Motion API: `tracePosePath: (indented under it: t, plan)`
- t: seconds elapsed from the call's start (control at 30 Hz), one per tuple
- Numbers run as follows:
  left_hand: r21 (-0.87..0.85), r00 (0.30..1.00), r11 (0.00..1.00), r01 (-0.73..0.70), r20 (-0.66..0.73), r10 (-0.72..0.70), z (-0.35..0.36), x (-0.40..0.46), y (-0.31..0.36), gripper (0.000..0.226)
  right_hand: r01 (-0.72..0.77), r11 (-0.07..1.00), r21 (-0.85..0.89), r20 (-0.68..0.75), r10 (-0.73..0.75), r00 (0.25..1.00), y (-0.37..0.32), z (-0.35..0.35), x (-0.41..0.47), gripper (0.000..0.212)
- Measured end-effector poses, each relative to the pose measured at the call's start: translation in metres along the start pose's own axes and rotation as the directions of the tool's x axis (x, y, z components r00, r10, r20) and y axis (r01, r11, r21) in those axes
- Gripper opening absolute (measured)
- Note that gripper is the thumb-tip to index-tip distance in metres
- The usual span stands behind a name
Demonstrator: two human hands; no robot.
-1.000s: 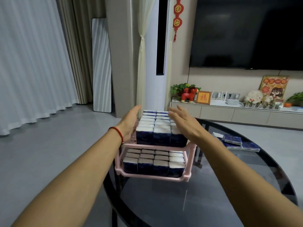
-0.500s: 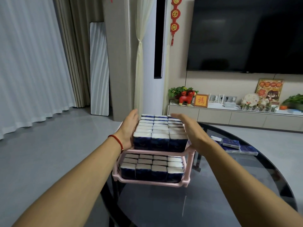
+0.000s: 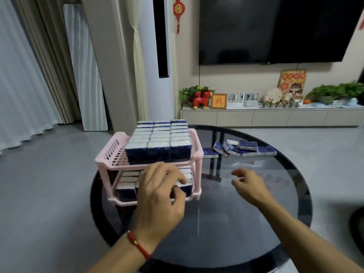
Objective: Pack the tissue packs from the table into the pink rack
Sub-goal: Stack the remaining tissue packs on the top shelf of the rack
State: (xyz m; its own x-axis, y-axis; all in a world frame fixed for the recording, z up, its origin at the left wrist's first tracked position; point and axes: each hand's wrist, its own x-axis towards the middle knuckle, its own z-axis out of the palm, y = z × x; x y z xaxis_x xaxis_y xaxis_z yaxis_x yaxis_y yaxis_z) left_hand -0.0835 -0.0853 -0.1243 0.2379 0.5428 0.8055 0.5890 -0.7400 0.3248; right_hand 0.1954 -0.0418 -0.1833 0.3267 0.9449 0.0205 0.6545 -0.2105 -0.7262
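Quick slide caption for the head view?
Left hand at pink rack's lower shelf; loose tissue packs remain on glass table.

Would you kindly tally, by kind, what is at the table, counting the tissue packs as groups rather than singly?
Pink plastic two-tier rack: 1
Round dark glass table: 1
Groups of blue-and-white tissue packs: 3 (upper tier, lower tier, loose on the glass)
Hands: 2 (left hand, right hand)
Total: 7

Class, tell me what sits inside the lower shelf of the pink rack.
The lower shelf of the pink rack holds upright tissue packs. The left hand covers the middle ones, so no count is possible.
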Motion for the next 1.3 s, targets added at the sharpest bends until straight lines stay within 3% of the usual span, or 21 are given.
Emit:
tracePosePath:
  t: [0.07,0.13,0.23,0.3,0.43,0.53,0.63,0.73,0.8,0.93,1.03,1.13,1.23,1.3]
  plan:
    - [-0.105,0.983,0.994,-0.022,0.176,0.041,0.031,-0.009,0.015,0.016,-0.002,0.992,-0.128,0.019,0.005,1.000,0.014,0.004,0.004,0.041]
    - [-0.180,0.931,0.983,0.043,0.365,0.026,0.065,-0.014,0.021,0.025,0.036,0.973,-0.226,0.003,-0.036,0.999,0.020,0.007,0.009,0.048]
    - [-0.178,0.834,0.976,0.124,0.552,-0.005,0.118,-0.017,0.025,0.036,0.043,0.977,-0.211,-0.025,-0.049,0.998,0.025,0.013,0.028,0.058]
    - [-0.150,0.790,0.966,0.212,0.608,-0.079,0.149,-0.010,0.026,0.036,0.040,0.986,-0.165,-0.044,-0.048,0.998,0.031,0.015,0.047,0.062]
    - [-0.021,0.794,0.964,0.266,0.572,-0.207,0.197,-0.009,0.019,0.033,0.046,0.987,-0.156,-0.181,-0.074,0.981,0.050,0.008,0.090,0.063]
    - [-0.008,0.815,0.950,0.311,0.516,-0.263,0.208,-0.015,0.012,0.035,-0.053,0.927,-0.370,-0.321,-0.075,0.944,0.067,-0.007,0.127,0.072]
    - [-0.083,0.832,0.920,0.382,0.465,-0.304,0.211,-0.015,0.009,0.025,-0.090,0.861,-0.501,-0.292,-0.070,0.954,0.080,-0.022,0.169,0.080]
    - [-0.096,0.839,0.921,0.379,0.456,-0.298,0.212,-0.016,0.007,0.022,-0.049,0.823,-0.566,-0.199,-0.080,0.977,0.086,-0.027,0.199,0.069]
    - [-0.101,0.840,0.918,0.383,0.452,-0.300,0.213,-0.017,0.007,0.023,-0.018,0.784,-0.621,-0.238,-0.167,0.957,0.090,-0.026,0.202,0.061]
    - [-0.108,0.818,0.899,0.426,0.471,-0.331,0.209,-0.015,0.007,0.020,0.076,0.737,-0.671,-0.350,-0.406,0.844,0.097,-0.034,0.171,0.045]
    - [-0.173,0.809,0.857,0.486,0.460,-0.366,0.202,-0.012,0.011,0.023,0.288,0.788,-0.544,-0.338,-0.520,0.784,0.092,-0.041,0.126,0.044]
    - [-0.288,0.741,0.714,0.638,0.482,-0.468,0.194,-0.002,0.015,0.037,0.503,0.726,-0.468,-0.219,-0.647,0.730,0.085,-0.047,0.066,0.044]
    - [-0.435,0.582,0.387,0.813,0.631,-0.512,0.194,0.004,0.022,0.052,0.637,0.626,-0.451,-0.081,-0.739,0.669,0.083,-0.047,0.014,0.038]
    - [-0.446,0.519,0.268,0.854,0.691,-0.502,0.197,0.004,0.025,0.054,0.675,0.616,-0.405,-0.001,-0.739,0.674,0.083,-0.043,-0.002,0.035]
